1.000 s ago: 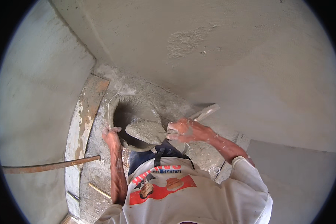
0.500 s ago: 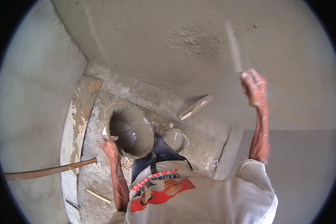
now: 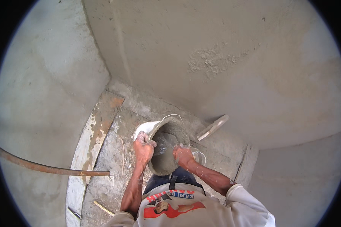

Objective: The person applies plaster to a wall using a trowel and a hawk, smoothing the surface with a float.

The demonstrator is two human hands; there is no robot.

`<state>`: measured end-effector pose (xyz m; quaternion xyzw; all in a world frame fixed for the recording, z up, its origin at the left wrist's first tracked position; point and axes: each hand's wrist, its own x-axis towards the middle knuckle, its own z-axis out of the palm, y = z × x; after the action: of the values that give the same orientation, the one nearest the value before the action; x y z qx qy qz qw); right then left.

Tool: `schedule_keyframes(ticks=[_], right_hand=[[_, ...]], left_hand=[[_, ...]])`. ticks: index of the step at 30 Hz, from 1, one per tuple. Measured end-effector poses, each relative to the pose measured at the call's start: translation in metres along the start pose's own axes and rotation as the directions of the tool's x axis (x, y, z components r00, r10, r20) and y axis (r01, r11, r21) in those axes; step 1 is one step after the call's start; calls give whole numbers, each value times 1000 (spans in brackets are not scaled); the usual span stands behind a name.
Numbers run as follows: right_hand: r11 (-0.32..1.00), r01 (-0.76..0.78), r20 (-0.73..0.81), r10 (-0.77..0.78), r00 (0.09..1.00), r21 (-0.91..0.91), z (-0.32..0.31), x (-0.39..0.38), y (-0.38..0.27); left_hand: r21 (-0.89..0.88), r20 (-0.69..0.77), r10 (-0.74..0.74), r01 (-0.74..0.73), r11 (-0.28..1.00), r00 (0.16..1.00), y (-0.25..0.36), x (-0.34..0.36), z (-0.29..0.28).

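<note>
Plastered wall (image 3: 261, 94) ahead of both hands, rough patch (image 3: 212, 62) high up. White bucket (image 3: 142, 128) between the hands, tilted, mouth toward the right. Left hand (image 3: 144, 149) pinches its left rim, thumb over the edge. Right hand (image 3: 183, 154) curled at the mouth, apparently round a trowel (image 3: 171, 140); handle hidden. Mortar (image 3: 165, 162) inside looks wet, soft, likely heavy; rim probably slick, best gripped firmly there. Small pail (image 3: 199, 156) just right of right hand.
</note>
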<state>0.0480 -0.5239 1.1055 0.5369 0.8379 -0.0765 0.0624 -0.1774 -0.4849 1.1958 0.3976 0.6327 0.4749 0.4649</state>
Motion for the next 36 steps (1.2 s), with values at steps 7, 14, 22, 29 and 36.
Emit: schedule_keyframes(ticks=[7, 14, 22, 29, 36], right_hand=[[897, 259, 135, -324, 936, 358, 6, -33, -66], [830, 48, 265, -232, 936, 556, 8, -25, -116], [728, 361, 135, -525, 840, 583, -84, 81, -101], [594, -255, 571, -435, 696, 763, -196, 225, 48], [482, 3, -252, 453, 855, 876, -285, 308, 226]], left_hand=[[-3, -123, 40, -41, 999, 992, 0, -25, -61], [-183, -256, -102, 56, 982, 961, -47, -51, -125], [-339, -549, -265, 79, 937, 793, -103, -52, -204], [-237, -715, -244, 101, 966, 655, -143, -44, -224], [-218, -734, -248, 126, 968, 633, -111, 60, -162]])
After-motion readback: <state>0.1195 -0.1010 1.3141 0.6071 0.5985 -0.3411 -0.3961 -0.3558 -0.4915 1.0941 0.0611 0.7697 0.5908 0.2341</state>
